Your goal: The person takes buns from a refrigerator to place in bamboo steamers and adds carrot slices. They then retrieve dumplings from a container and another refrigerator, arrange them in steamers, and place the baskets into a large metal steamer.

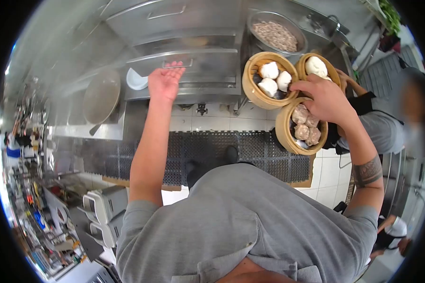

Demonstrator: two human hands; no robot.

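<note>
My left hand (165, 84) is palm up, its fingers hooked at the handle (188, 65) of a steel drawer. My right hand (327, 98) grips bamboo steamer baskets where their rims meet. The left basket (250, 92) contains white buns (269, 87). In the front basket (283, 137) sit several pleated dumplings (301, 114). Behind my right hand, the third basket (335, 78) has white buns (315, 66), partly hidden by my fingers. The front basket shows over the floor, clear of the counter.
A steel bowl (252, 35) of chopped filling stands on the back counter. A white bowl (136, 79) and a large round pan (101, 96) lie left. A person (378, 111) stands close at right, a hand near the third basket. Black mats (255, 146) cover the floor.
</note>
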